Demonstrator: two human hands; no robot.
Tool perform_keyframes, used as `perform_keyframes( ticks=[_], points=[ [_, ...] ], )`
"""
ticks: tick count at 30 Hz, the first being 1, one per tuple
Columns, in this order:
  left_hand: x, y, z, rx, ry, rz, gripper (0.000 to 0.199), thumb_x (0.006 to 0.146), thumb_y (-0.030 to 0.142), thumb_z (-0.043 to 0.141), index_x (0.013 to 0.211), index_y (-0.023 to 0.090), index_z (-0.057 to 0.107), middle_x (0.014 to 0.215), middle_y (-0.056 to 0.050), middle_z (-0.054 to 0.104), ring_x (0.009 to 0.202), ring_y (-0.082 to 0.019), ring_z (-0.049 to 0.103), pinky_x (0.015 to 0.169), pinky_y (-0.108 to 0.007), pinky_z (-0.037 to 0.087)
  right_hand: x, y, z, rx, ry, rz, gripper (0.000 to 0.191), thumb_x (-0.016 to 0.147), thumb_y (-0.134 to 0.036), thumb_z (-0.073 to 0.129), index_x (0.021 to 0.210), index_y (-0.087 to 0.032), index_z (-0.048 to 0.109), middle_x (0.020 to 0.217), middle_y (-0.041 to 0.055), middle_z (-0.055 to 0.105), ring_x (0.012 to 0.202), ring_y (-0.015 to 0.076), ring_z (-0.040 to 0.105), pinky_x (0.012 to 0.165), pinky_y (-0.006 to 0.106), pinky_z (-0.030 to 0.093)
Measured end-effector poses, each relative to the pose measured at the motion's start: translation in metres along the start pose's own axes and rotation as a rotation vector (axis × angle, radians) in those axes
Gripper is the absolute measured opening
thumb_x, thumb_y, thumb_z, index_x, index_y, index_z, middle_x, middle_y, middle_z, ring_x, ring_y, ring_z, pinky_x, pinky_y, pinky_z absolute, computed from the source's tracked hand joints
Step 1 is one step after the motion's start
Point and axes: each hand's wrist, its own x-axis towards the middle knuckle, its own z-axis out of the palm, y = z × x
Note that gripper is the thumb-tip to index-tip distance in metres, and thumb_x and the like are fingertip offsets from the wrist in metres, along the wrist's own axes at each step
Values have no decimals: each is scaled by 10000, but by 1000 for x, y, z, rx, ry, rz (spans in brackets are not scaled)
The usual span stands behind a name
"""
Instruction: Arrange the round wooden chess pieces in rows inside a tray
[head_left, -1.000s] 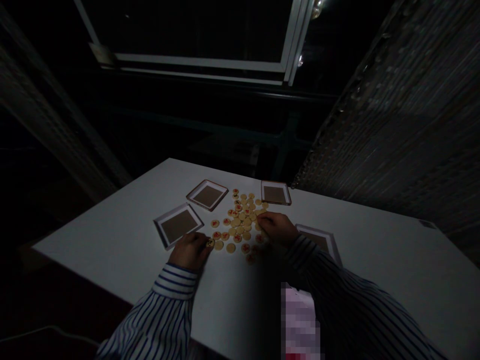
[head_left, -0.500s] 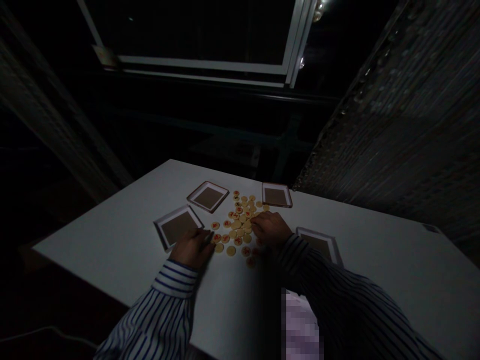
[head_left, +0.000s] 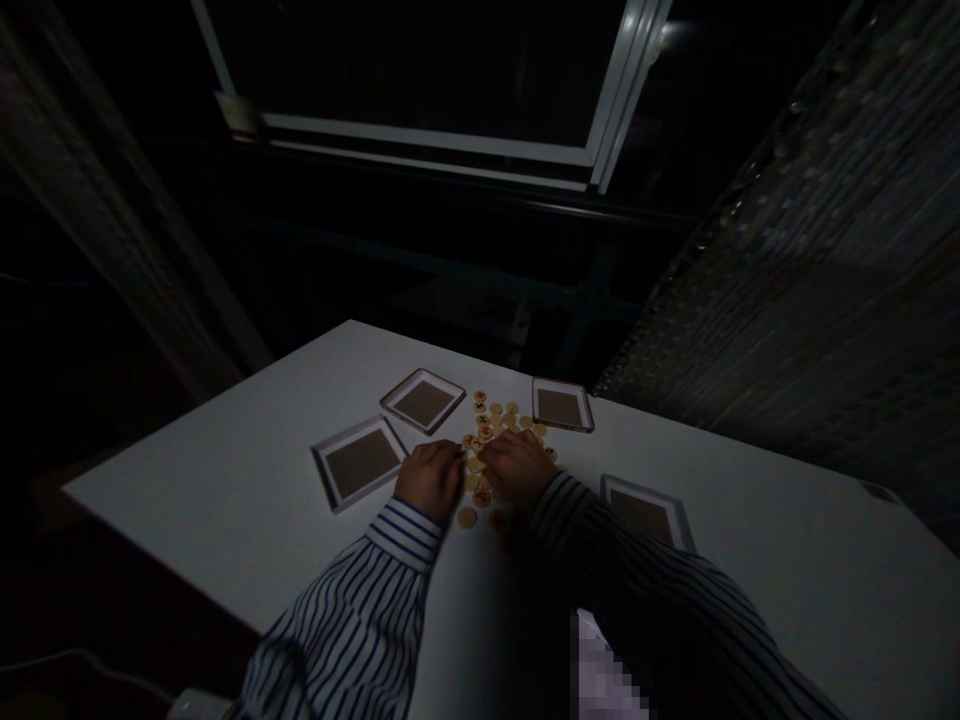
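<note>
Round wooden xiangqi pieces point(head_left: 481, 497) lie in a loose pile, some showing red or dark characters, others plain side up. My left hand point(head_left: 431, 478) rests palm down at the pile's left edge, its fingers curled together and covering what lies beneath. Over the right side of the pile is my right hand point(head_left: 519, 466), its fingers bent down among the pieces. Both hands look closed, and whatever is under their fingertips is hidden. Only a narrow strip of pieces shows between them.
Shallow open boxes stand round the pile on the white table point(head_left: 247, 480): a left box point(head_left: 328, 485), a back-left box point(head_left: 390, 402), a back-right box point(head_left: 589, 415) and a right box point(head_left: 679, 515). Beyond the table are a dark window and a bead curtain point(head_left: 795, 230).
My left hand has moved right, onto the pile's left edge, covering pieces that showed before. My right hand has shifted slightly down and nearer to it. The view has tilted a little.
</note>
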Motion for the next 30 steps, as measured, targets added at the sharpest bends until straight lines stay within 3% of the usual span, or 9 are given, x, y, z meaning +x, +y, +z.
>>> perform_keyframes(
  ticks=[20, 25, 30],
  points=[
    [-4, -4, 6, -71, 29, 0, 233, 786, 224, 385, 897, 169, 582, 894, -66, 625, 849, -193, 544, 778, -363, 422, 8, 0, 6, 58, -11, -19, 218, 754, -229, 468, 946, -192, 565, 946, 62, 588, 960, 210, 439, 786, 363, 267],
    [-4, -2, 5, -100, 45, 3, 224, 783, 226, 397, 892, 168, 584, 893, -61, 626, 848, -188, 542, 786, -355, 427, 8, 10, 5, 332, 115, 70, 220, 724, -277, 520, 917, -187, 576, 927, 47, 596, 920, 176, 477, 806, 324, 311],
    [-4, 3, 6, -143, 72, 26, 221, 760, 250, 460, 923, 159, 578, 907, -65, 627, 857, -184, 541, 789, -340, 438, 8, 18, 3, 887, 136, 275, 240, 703, -293, 528, 895, -156, 574, 753, 18, 607, 680, 118, 545, 631, 246, 419]
  ],
)
